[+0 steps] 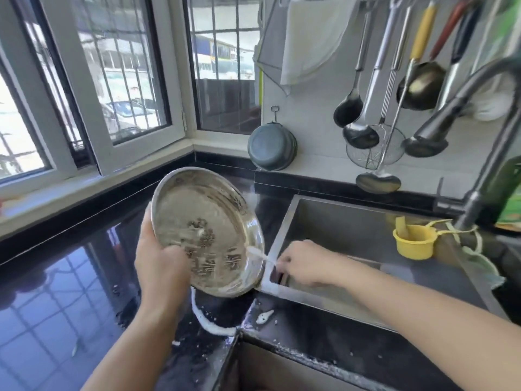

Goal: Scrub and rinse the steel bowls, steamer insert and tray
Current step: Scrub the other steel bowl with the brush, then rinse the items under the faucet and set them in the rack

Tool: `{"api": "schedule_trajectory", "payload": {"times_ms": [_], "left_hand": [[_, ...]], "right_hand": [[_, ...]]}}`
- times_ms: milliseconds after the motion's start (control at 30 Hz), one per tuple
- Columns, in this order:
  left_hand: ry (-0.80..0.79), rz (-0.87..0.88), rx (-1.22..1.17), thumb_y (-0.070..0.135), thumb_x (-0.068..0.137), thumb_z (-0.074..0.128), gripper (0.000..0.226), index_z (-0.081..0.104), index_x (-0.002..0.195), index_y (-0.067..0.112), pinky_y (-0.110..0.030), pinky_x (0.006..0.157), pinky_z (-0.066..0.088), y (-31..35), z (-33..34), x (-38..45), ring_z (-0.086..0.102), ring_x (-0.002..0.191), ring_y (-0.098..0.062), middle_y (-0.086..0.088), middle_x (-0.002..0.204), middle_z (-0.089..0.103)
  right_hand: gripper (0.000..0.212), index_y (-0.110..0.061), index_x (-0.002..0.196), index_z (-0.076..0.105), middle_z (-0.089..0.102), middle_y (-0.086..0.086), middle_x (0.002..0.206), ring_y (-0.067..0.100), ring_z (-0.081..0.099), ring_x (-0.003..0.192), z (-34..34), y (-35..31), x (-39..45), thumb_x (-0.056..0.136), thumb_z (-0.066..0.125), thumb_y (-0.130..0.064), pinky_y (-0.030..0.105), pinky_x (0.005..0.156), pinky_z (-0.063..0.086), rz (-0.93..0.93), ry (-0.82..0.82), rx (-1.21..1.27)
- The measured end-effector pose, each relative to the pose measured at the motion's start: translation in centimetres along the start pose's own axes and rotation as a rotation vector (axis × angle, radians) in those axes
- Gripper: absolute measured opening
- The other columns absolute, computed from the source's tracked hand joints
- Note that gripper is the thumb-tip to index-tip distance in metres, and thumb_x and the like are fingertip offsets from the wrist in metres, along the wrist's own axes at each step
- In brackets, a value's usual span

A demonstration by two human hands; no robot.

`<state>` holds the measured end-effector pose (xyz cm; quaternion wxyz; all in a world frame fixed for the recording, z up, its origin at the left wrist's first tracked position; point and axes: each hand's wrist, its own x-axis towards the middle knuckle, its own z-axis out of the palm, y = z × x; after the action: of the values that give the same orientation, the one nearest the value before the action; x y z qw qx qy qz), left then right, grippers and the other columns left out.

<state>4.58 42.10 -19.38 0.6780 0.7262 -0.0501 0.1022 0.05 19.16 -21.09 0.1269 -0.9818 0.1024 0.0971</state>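
Note:
My left hand (160, 263) grips the near-left rim of a round steel steamer insert (208, 221) with holes in its base, thumb on the inside. The insert is tilted up on edge over the black counter, its lower rim at the sink's left edge. A thin stream of soapy water runs off its lower right rim toward the sink. My right hand (303, 263) reaches over the sink's left edge just right of the insert, fingers curled downward; what it holds is hidden.
A steel sink (366, 235) lies to the right with a grey faucet (465, 108) arching above it. A yellow cup (414, 241) hangs at the sink's far rim. Ladles and a strainer (369, 150) hang on the wall. Foam streaks the wet counter (70, 292).

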Motion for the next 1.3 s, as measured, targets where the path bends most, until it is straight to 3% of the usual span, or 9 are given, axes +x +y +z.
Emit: {"api": "schedule_trajectory", "payload": {"times_ms": [67,200,367,567,767,1000,1067,1167,1300], "left_hand": [[0.035,-0.057,-0.092,-0.021,0.077,0.036,0.094,0.057,0.140,0.045,-0.012,0.063,0.052,1.0,0.8,0.2,0.068,0.104,-0.012,0.009,0.115,0.071],[0.030,-0.088,-0.241,-0.019,0.081,0.034,0.074,0.063,0.124,0.034,-0.043,0.080,0.058,3.2,5.0,0.5,0.070,0.105,-0.032,-0.003,0.108,0.071],[-0.274,-0.282,-0.230,-0.014,0.087,0.027,0.060,0.061,0.119,0.023,-0.036,0.053,0.054,2.3,16.2,0.4,0.066,0.075,-0.032,-0.016,0.099,0.069],[-0.491,-0.431,0.007,-0.015,0.094,0.030,0.050,0.060,0.122,0.013,-0.031,0.052,0.058,-5.6,26.0,-0.6,0.065,0.075,-0.029,-0.020,0.098,0.068],[-0.617,-0.416,0.453,0.004,0.081,0.063,0.027,0.071,0.107,0.002,-0.056,0.069,0.062,-12.8,28.5,2.7,0.073,0.076,-0.035,-0.023,0.091,0.075],[-0.781,-0.147,1.257,0.029,0.080,0.078,0.081,0.041,0.142,-0.008,-0.032,0.098,0.055,-13.2,29.0,1.5,0.065,0.120,-0.029,-0.016,0.133,0.065],[-0.819,-0.067,1.393,0.030,0.076,0.070,0.063,0.053,0.129,0.002,-0.033,0.087,0.058,-12.6,29.3,1.4,0.069,0.108,-0.029,-0.014,0.122,0.070],[-0.817,-0.001,1.168,0.015,0.090,0.059,0.007,0.062,0.090,0.008,-0.034,0.069,0.052,-10.4,30.4,-0.1,0.068,0.081,-0.031,-0.013,0.096,0.072],[-0.896,-0.628,0.081,0.026,0.109,0.051,0.026,0.062,0.112,0.002,-0.043,0.083,0.059,-6.0,33.6,-5.6,0.071,0.094,-0.032,-0.019,0.105,0.072]], "right_hand": [[0.030,-0.023,0.080,0.068,0.061,-0.003,0.073,0.023,0.057,0.077,-1.7,3.0,-1.4,0.103,0.047,-0.023,0.029,0.068,0.048,0.033,0.095,0.117],[0.030,-0.017,0.086,0.070,0.070,0.002,0.063,0.014,0.058,0.051,-4.8,11.2,-6.2,0.102,0.045,-0.017,0.025,0.051,0.042,0.195,0.300,0.442],[0.033,-0.012,0.088,0.067,0.067,0.005,0.062,0.016,0.046,0.037,-5.6,20.8,-10.8,0.107,0.040,-0.017,0.027,0.046,0.037,0.392,0.533,0.608],[0.032,-0.011,0.092,0.065,0.066,0.005,0.068,0.014,0.048,0.039,-0.4,25.4,-7.6,0.108,0.038,-0.018,0.022,0.043,0.039,0.478,0.502,0.743],[0.033,-0.010,0.082,0.062,0.064,0.004,0.062,0.013,0.047,0.039,3.1,27.1,-5.9,0.105,0.038,-0.011,0.023,0.045,0.039,0.376,0.505,0.810],[0.034,-0.011,0.085,0.063,0.066,0.002,0.066,0.018,0.053,0.046,3.5,28.7,-5.7,0.108,0.038,-0.017,0.028,0.058,0.046,0.398,0.481,0.847],[0.033,-0.008,0.090,0.064,0.068,0.005,0.073,0.016,0.052,0.045,3.5,28.5,-6.0,0.108,0.038,-0.018,0.026,0.055,0.045,0.405,0.464,0.834],[0.028,-0.003,0.097,0.062,0.070,0.012,0.079,0.017,0.055,0.045,3.3,28.2,-6.3,0.108,0.038,-0.015,0.021,0.044,0.042,0.421,0.476,0.839],[0.021,-0.010,0.100,0.059,0.071,0.009,0.075,0.020,0.063,0.049,1.6,26.1,-6.4,0.106,0.040,-0.016,0.019,0.038,0.037,0.328,0.542,0.915]]}}
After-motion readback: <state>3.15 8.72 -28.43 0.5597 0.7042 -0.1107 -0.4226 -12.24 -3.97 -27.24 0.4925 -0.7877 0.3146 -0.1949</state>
